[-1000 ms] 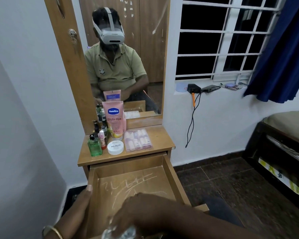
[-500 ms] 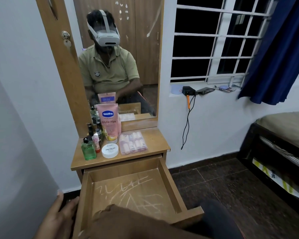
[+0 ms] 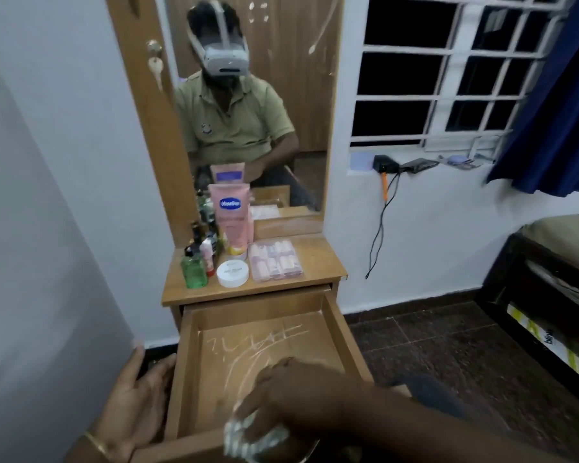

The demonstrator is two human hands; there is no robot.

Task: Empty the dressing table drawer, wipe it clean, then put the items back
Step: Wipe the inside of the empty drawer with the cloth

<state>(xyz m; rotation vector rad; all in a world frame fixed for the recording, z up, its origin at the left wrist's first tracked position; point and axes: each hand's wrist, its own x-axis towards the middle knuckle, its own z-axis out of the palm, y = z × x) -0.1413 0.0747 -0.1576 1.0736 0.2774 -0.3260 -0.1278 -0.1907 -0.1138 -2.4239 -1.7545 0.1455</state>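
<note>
While the right hand point(image 3: 291, 392) hangs over the near end of the drawer point(image 3: 343, 332), its fingers point(image 3: 248, 412) are curled down onto a crumpled whitish wad point(image 3: 248, 436), likely a wipe or tissue, at the drawer's front edge. The picture is blurred there, so how tightly the wad is gripped is hard to say, but the fingers do close on it. The left hand point(image 3: 137, 396) lies just outside the drawer's left wall, palm toward the wood, fingers straight and relaxed and holding nothing; it seems to steady the drawer, though whether it touches is unclear.

The drawer is pulled out toward the viewer, its long axis running near to far. Its floor is bare of items and carries pale scribbled streaks point(image 3: 258, 345) across the middle and far part. Those streaks lie straight ahead of the wad, farther in, so the wiping stroke would probably run away from the body along the drawer's length. The right hand is the nearer one and already has the wad, which suggests emptying is done and wiping is the step in hand.

Beyond, on the surface point(image 3: 318, 259), the items wait: a green bottle point(image 3: 193, 272), a white jar point(image 3: 232, 274), a clear case point(image 3: 274, 260) and a pink tube point(image 3: 233, 218), with small dark bottles point(image 3: 204, 235) behind the green one. All stand well apart from both hands, before the mirror point(image 3: 281, 95).
</note>
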